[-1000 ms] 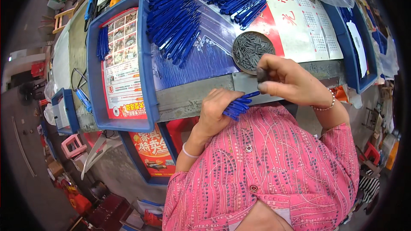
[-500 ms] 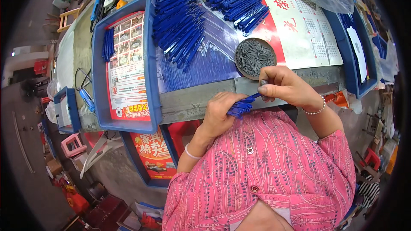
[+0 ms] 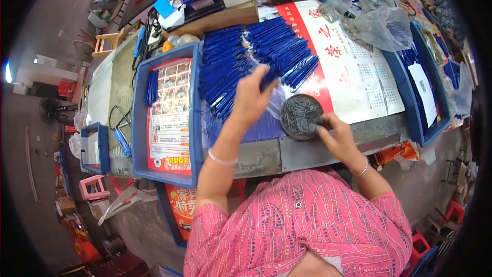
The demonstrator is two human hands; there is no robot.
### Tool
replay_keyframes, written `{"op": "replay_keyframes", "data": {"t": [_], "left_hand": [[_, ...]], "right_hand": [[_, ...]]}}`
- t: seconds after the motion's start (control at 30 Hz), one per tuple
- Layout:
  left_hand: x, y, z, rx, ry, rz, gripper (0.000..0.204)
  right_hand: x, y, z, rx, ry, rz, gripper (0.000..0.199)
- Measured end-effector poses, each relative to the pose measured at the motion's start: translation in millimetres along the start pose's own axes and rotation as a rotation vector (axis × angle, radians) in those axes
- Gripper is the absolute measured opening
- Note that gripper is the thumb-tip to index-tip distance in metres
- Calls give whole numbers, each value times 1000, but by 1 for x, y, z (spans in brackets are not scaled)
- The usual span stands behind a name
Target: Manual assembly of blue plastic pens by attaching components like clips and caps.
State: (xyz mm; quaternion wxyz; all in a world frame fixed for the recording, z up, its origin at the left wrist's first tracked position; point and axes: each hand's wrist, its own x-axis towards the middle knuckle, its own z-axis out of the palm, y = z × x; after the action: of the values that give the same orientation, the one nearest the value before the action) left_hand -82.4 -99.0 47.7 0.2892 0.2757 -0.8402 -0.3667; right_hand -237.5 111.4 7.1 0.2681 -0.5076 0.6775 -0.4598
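Item: blue pens [image 3: 241, 66], heaped in fanned rows on the workbench, centre-left. The left hand [image 3: 252, 97] is stretched over the heap, fingers closing on a pen at its edge. The right hand [image 3: 335, 136] pinches at small dark metal parts in 1 round dish [image 3: 300, 115] just beside the heap. Blue tray [image 3: 166, 118] with 1 printed sheet, further left. Step, by my reckoning: fetching a pen and a part. Next calls for bringing both together.

A crowded workbench, seen from just behind it.

A blue tray [image 3: 139, 123] lined with a printed flyer [image 3: 169, 118] sits on the left; a red-and-white calendar sheet [image 3: 353, 66] covers the bench top, a clear plastic bag [image 3: 382, 25] lies beyond it, and a pink stool [image 3: 92, 189] stands on the floor.
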Motion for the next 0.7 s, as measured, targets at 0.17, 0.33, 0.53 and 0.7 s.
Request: {"op": "replay_keyframes", "data": {"t": [0.17, 0.33, 0.53, 0.7], "left_hand": [[104, -31, 15, 428, -34, 4, 33], [150, -79, 36, 628, -122, 108, 28], [158, -87, 52, 752, -136, 150, 23], [154, -87, 47, 748, -112, 151, 21]], "right_hand": [[-31, 15, 7, -182, 85, -176, 18], [-43, 33, 17, -209, 123, -357, 17], [-41, 34, 14, -224, 92, -376, 17], [-41, 31, 13, -233, 73, -386, 16]]}}
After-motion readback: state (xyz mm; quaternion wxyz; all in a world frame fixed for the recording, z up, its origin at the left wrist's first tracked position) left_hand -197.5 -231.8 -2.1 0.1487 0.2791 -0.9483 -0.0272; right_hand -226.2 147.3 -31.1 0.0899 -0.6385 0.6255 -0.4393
